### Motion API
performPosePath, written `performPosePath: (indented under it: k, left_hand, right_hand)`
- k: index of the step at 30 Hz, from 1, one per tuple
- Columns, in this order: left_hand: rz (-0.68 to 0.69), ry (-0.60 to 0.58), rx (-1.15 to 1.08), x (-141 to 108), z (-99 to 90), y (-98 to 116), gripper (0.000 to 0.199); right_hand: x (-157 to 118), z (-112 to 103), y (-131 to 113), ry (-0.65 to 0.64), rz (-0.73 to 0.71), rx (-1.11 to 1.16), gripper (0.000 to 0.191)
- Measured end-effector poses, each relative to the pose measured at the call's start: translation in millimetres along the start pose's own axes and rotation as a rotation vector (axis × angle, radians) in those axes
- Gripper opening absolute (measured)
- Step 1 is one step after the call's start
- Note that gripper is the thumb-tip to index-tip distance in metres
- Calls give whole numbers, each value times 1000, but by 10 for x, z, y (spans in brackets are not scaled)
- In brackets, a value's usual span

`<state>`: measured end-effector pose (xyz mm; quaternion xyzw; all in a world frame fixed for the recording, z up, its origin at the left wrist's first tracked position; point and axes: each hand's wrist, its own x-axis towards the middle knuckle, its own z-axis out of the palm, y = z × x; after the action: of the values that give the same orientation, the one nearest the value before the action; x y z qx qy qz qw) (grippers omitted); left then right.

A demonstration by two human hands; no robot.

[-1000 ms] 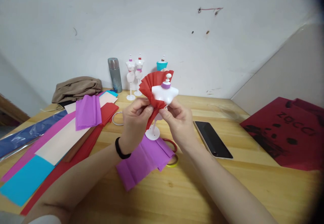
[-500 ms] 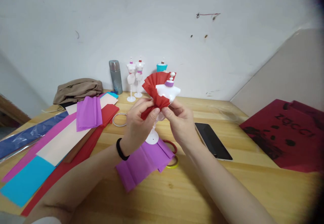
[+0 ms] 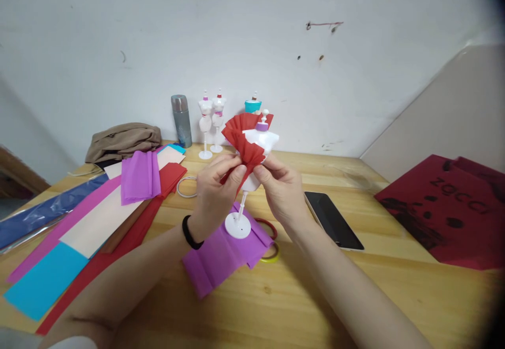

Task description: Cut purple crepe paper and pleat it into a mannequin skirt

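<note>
Between my hands stands a small white dress form (image 3: 261, 139) with a purple band at its neck, tilted on its stand with the round base (image 3: 237, 226) facing partly towards me. Pleated red crepe paper (image 3: 249, 146) is gathered against its waist and fans out over the left shoulder and behind it. My left hand (image 3: 221, 180) pinches the gathered red paper between thumb and fingers. At the right of the waist, my right hand (image 3: 283, 186) is closed on the paper's edge and the form, its fingertips partly hidden behind. Beneath lies a folded purple paper sheet (image 3: 224, 262).
Tape rolls, one red (image 3: 269, 228) and one yellow (image 3: 272, 255), lie by the purple sheet. A phone (image 3: 333, 220) and a red bag (image 3: 445, 212) are on the right. Coloured paper strips (image 3: 102, 222) cover the left. Behind stand a flask (image 3: 181, 121) and more dress forms (image 3: 205, 122).
The dress form has tipped, so its base shows more towards me and its top has shifted slightly left. Both hands keep their hold at the waist.
</note>
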<state>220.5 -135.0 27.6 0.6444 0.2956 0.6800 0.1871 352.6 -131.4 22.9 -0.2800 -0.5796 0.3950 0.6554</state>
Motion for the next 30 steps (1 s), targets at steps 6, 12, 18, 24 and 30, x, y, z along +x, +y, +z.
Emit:
performPosePath:
  k: [6,12,18,24,30]
  left_hand:
    - [88,-3,93,-24,18,2,13]
    - [170,-33,262,-51,22,28,18]
    - [173,-26,308,-72,24,-11,19]
    - [211,-46,332,-40,11,-20,19]
    - [225,-48,349,-16,-5,25,20]
  right_hand:
    - [-7,-1,33,3,0,-33,21]
    - [-21,29,5,19,22,-42,20]
    - [-20,18,38,26,48,-58,20]
    - [-25,20,34,8,71,-66,19]
    - [-34,-31,-2,-95,52,-76,27]
